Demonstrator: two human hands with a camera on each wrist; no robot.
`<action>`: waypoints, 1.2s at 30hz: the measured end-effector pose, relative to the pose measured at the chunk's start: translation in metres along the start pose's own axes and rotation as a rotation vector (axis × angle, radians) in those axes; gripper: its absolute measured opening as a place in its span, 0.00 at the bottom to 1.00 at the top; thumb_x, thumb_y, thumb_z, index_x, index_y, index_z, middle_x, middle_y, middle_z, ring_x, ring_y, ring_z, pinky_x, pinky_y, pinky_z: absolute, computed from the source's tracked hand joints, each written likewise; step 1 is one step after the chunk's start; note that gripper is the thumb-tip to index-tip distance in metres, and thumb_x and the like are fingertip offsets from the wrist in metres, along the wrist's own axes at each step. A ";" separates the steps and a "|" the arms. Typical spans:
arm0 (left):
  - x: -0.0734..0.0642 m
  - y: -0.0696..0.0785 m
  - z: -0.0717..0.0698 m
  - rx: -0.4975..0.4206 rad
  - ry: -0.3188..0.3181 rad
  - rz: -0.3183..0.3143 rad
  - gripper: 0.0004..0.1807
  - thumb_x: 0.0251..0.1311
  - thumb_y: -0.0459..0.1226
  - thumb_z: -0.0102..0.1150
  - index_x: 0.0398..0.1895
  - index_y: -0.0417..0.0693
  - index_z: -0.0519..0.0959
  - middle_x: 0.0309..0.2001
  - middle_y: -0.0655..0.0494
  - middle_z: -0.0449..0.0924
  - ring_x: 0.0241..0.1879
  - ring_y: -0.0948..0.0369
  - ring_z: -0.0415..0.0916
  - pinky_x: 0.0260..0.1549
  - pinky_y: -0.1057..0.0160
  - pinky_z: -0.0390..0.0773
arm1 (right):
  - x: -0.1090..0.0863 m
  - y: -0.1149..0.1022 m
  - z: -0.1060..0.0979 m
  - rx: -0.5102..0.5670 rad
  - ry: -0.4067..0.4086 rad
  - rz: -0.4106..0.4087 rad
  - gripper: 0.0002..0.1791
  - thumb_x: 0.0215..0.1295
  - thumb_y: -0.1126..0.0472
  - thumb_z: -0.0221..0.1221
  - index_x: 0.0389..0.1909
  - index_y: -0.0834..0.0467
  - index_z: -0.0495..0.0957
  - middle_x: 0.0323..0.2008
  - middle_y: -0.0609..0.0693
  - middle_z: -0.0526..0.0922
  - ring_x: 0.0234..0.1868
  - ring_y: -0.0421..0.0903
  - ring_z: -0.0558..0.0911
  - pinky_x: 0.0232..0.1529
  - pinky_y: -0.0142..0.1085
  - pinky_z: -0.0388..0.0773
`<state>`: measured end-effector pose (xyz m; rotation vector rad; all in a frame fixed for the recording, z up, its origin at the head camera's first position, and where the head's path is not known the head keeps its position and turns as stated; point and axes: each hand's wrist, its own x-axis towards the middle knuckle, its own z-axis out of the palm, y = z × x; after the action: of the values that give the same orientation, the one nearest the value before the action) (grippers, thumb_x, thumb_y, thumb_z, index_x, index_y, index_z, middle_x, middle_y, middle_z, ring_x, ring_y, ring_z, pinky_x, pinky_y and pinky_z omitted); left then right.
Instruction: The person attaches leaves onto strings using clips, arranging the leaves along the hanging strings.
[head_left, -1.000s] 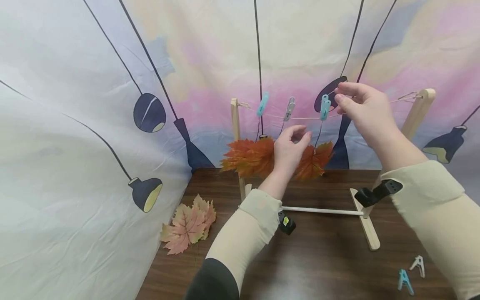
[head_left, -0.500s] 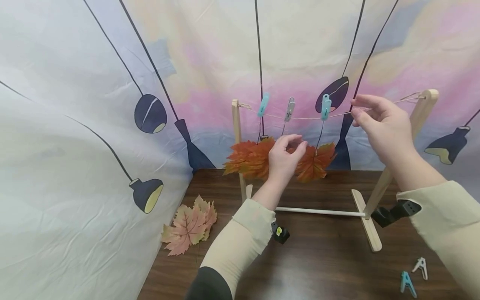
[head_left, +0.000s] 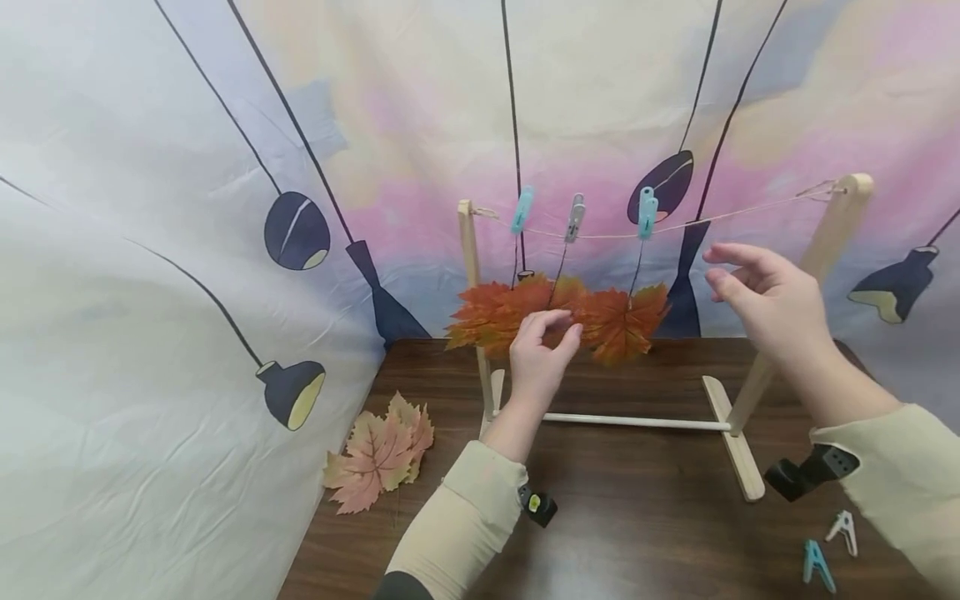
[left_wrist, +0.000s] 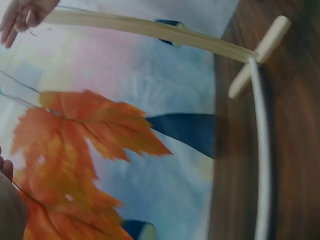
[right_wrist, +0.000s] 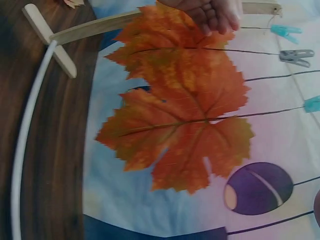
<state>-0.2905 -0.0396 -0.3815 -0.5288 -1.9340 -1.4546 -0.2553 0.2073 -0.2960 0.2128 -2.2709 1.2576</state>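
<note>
Several orange artificial maple leaves (head_left: 624, 329) hang by their stems from a string (head_left: 738, 212) tied across a wooden frame. Two blue clothespins (head_left: 647, 213) and a grey clothespin (head_left: 575, 218) grip the stems on the line. My left hand (head_left: 542, 354) is in front of the hanging leaves and overlaps them in the head view, fingers loosely bent around nothing. To the right of the leaves and below the string, my right hand (head_left: 772, 304) holds nothing, thumb and fingers apart. The right wrist view shows the leaves (right_wrist: 200, 122) overlapping one another.
Pinkish-green maple leaves (head_left: 378, 458) lie on the brown table (head_left: 637, 508) at the left. A white clothespin (head_left: 843, 532) and a blue clothespin (head_left: 817, 565) rest at the front right. The frame has wooden posts (head_left: 838, 221), a white crossbar (head_left: 637, 422) and wooden feet (head_left: 735, 442).
My right hand has moved from beside the right blue clothespin along the string to the right, then down off it. My left hand has dropped down and to the left.
</note>
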 end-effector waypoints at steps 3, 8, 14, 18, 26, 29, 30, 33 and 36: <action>-0.011 -0.011 -0.007 0.022 0.002 -0.038 0.10 0.55 0.35 0.65 0.39 0.41 0.82 0.36 0.53 0.80 0.38 0.61 0.77 0.35 0.68 0.78 | -0.006 0.007 0.005 0.014 0.001 -0.003 0.20 0.64 0.56 0.59 0.56 0.57 0.76 0.34 0.24 0.77 0.29 0.27 0.76 0.18 0.26 0.62; -0.026 -0.024 -0.014 0.082 0.003 -0.056 0.11 0.54 0.36 0.66 0.39 0.42 0.82 0.36 0.53 0.81 0.39 0.60 0.78 0.36 0.64 0.78 | -0.015 0.016 0.009 0.049 0.037 0.029 0.19 0.64 0.57 0.59 0.55 0.58 0.76 0.38 0.26 0.78 0.29 0.28 0.77 0.21 0.23 0.65; -0.043 -0.037 -0.021 0.094 -0.008 -0.086 0.11 0.53 0.35 0.67 0.39 0.39 0.82 0.36 0.53 0.81 0.38 0.58 0.78 0.35 0.57 0.79 | -0.028 0.028 0.012 0.080 0.061 0.079 0.19 0.65 0.57 0.58 0.56 0.57 0.76 0.39 0.24 0.78 0.29 0.28 0.77 0.22 0.23 0.65; -0.057 -0.048 -0.031 0.090 -0.027 -0.138 0.11 0.52 0.34 0.67 0.39 0.40 0.82 0.36 0.53 0.81 0.39 0.57 0.78 0.37 0.53 0.78 | -0.039 0.038 0.015 0.154 0.107 0.112 0.17 0.64 0.59 0.59 0.54 0.57 0.77 0.39 0.26 0.79 0.28 0.30 0.77 0.23 0.22 0.66; -0.088 -0.074 -0.052 0.161 0.001 -0.163 0.10 0.49 0.32 0.69 0.36 0.40 0.83 0.32 0.53 0.82 0.36 0.57 0.80 0.34 0.58 0.79 | -0.067 0.069 0.024 0.302 0.112 0.242 0.16 0.64 0.60 0.59 0.53 0.56 0.77 0.40 0.30 0.81 0.33 0.30 0.78 0.35 0.18 0.73; -0.096 -0.081 -0.058 0.174 0.002 -0.197 0.10 0.48 0.32 0.69 0.36 0.40 0.83 0.33 0.53 0.82 0.35 0.57 0.81 0.36 0.61 0.79 | -0.080 0.079 0.029 0.320 0.081 0.292 0.20 0.65 0.57 0.58 0.56 0.58 0.75 0.42 0.31 0.80 0.39 0.29 0.78 0.37 0.18 0.73; -0.099 -0.083 -0.060 0.171 0.001 -0.212 0.11 0.48 0.31 0.69 0.36 0.40 0.82 0.33 0.53 0.82 0.35 0.56 0.81 0.36 0.60 0.79 | -0.084 0.082 0.030 0.312 0.071 0.302 0.21 0.65 0.56 0.58 0.57 0.59 0.74 0.43 0.31 0.80 0.41 0.29 0.77 0.38 0.18 0.73; -0.107 -0.086 -0.065 0.176 -0.006 -0.263 0.11 0.48 0.31 0.69 0.37 0.40 0.82 0.35 0.52 0.82 0.37 0.55 0.81 0.39 0.59 0.79 | -0.097 0.090 0.033 0.194 0.048 0.321 0.24 0.66 0.53 0.56 0.59 0.61 0.72 0.44 0.29 0.78 0.43 0.26 0.75 0.39 0.17 0.70; -0.114 -0.090 -0.071 0.202 -0.006 -0.294 0.12 0.48 0.32 0.69 0.38 0.41 0.83 0.36 0.52 0.82 0.38 0.55 0.80 0.40 0.58 0.79 | -0.110 0.099 0.035 0.121 0.040 0.354 0.26 0.66 0.52 0.56 0.59 0.63 0.71 0.43 0.28 0.77 0.43 0.25 0.73 0.38 0.17 0.69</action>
<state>-0.2511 -0.1266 -0.5122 -0.1621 -2.2032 -1.4080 -0.2129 0.2208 -0.4407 -0.1796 -2.2651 1.5623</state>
